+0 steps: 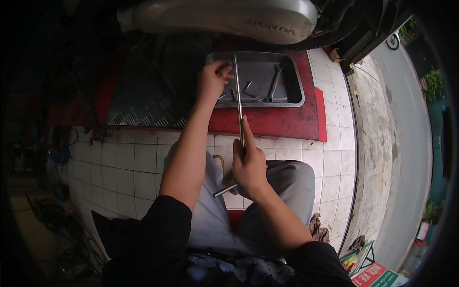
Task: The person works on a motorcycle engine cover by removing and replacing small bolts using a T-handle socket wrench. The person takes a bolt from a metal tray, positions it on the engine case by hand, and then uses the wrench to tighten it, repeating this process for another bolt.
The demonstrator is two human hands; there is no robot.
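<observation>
My right hand (249, 165) is wrapped round the lower part of a long T-handle wrench (239, 98), its index finger stretched along the shaft. The wrench's crossbar (224, 190) sticks out below that hand, over my lap. The shaft's far end reaches over a grey metal tray (297, 86). Close beside that end, my left hand (213, 81) has its fingers curled together; a small dark patch shows between them, too unclear to name. In the tray lie a metal spanner (274, 83), a small bolt (248, 87) and several other small metal pieces.
The tray rests on a red platform (267, 125) with a tread-plate section (138, 112) at its left. A motorbike's silver exhaust muffler (224, 21) hangs above, next to a dark tyre. White floor tiles (138, 158) lie around my legs; a road (404, 110) runs at the right.
</observation>
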